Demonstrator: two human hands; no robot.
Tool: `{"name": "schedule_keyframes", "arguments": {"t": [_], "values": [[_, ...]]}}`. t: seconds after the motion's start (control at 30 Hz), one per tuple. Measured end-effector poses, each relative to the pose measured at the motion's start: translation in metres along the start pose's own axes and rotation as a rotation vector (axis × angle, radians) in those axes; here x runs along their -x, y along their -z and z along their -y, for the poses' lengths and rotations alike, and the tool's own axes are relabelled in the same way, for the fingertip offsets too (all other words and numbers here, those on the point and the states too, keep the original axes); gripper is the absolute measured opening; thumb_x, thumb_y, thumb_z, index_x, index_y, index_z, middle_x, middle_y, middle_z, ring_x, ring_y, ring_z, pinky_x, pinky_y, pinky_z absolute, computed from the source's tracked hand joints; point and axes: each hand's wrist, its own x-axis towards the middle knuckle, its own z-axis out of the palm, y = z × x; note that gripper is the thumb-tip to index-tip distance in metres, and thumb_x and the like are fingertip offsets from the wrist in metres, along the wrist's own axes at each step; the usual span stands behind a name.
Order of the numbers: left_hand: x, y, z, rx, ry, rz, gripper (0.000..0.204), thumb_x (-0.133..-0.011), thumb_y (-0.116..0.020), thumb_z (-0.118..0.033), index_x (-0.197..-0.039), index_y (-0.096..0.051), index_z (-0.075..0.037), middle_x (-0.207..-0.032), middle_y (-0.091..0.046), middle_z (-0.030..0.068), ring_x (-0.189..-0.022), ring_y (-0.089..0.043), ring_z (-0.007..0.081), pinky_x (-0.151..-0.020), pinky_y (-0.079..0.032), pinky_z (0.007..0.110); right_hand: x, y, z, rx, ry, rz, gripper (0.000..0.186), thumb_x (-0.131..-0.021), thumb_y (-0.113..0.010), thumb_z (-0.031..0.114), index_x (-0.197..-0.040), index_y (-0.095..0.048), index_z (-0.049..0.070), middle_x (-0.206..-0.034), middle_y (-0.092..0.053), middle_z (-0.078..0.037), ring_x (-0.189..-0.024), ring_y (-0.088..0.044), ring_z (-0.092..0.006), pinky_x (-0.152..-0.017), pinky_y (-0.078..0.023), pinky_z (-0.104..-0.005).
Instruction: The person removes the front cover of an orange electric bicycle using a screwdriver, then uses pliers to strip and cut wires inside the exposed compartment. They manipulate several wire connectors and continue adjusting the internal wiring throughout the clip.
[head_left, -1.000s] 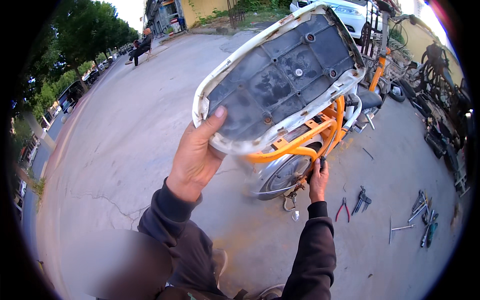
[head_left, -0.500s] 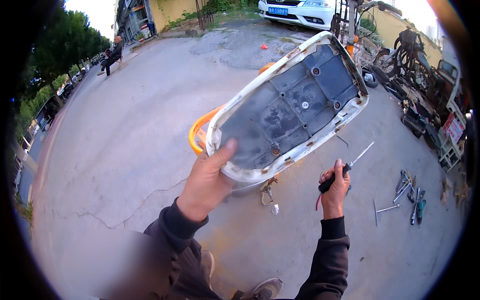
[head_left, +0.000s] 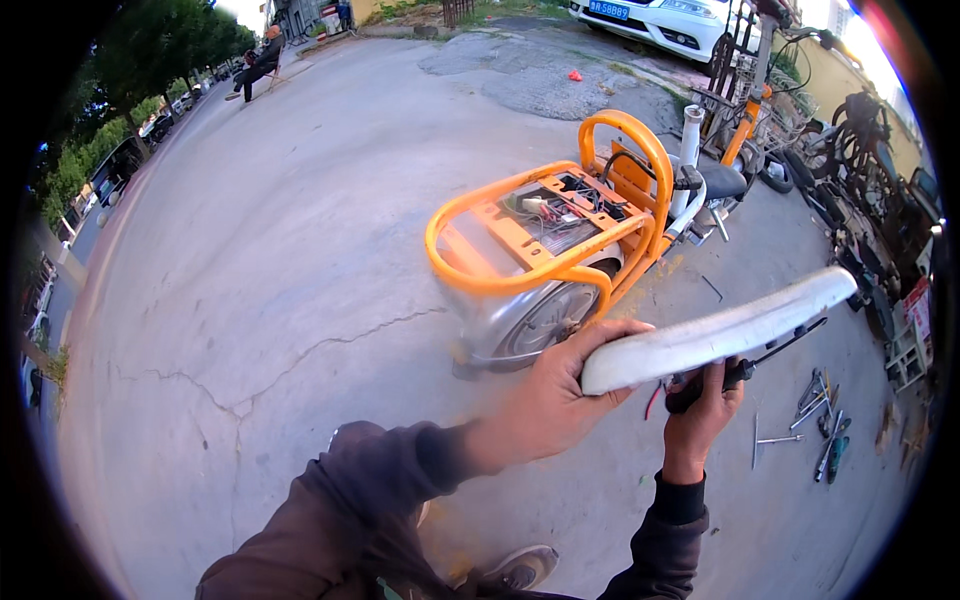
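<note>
My left hand (head_left: 553,395) grips the near end of a white seat pad (head_left: 710,325), now held edge-on and low at the right with its underside hidden. My right hand (head_left: 705,420) is closed on a black-handled screwdriver (head_left: 728,378), just below the pad, its shaft pointing to the right. The orange rear rack (head_left: 515,235) of the bicycle stands uncovered beyond my hands, showing wires and connectors (head_left: 560,210) in its frame above the rear wheel (head_left: 550,320). The saddle (head_left: 722,182) is farther forward.
Loose tools (head_left: 830,430) lie on the cracked concrete at right. Scrap bikes and parts (head_left: 855,180) line the right wall. A white car (head_left: 660,30) is parked behind. A person (head_left: 260,65) sits on a chair at back left.
The pad has tipped from underside-up to edge-on and moved down and right, uncovering the rack. My right hand, down at the bike a second ago, now holds the screwdriver under the pad.
</note>
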Motion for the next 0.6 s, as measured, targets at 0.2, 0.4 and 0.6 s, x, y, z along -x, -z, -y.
{"name": "schedule_keyframes", "arguments": {"t": [0.2,0.4,0.6], "values": [[0.002,0.016,0.005,-0.092,-0.133,-0.075,0.046,-0.090,-0.072,0.001,-0.134,-0.059,-0.001,-0.119,-0.070,0.0116,-0.105,-0.066,0.0151,-0.091,-0.053,0.032,0.006,-0.012,0.005,0.038,0.010,-0.006,0.021,-0.105,-0.064,0.024,-0.110,-0.059,0.004,-0.077,-0.064,-0.003,-0.055,-0.056,-0.0115,-0.051,-0.045,-0.0260],[-0.006,0.073,-0.033,-0.264,-0.258,-0.296,0.048,-0.088,-0.080,-0.005,-0.131,-0.059,0.001,-0.116,-0.072,0.0083,-0.104,-0.065,0.0128,-0.092,-0.052,0.029,0.007,-0.042,0.032,0.228,0.032,0.254,0.026,-0.102,-0.064,0.019,-0.116,-0.060,-0.003,-0.099,-0.071,-0.017,-0.051,-0.054,-0.0092,-0.052,-0.043,-0.0220],[-0.002,0.145,-0.059,-0.247,-0.652,-0.674,0.051,-0.086,-0.079,0.004,-0.133,-0.059,0.002,-0.132,-0.066,0.0176,-0.120,-0.064,0.0229,-0.102,-0.053,0.034,-0.010,-0.058,0.048,0.306,0.081,0.259,0.031,-0.104,-0.060,0.022,-0.116,-0.063,-0.007,-0.111,-0.072,-0.023,-0.052,-0.054,-0.0076,-0.052,-0.045,-0.0211]]}}
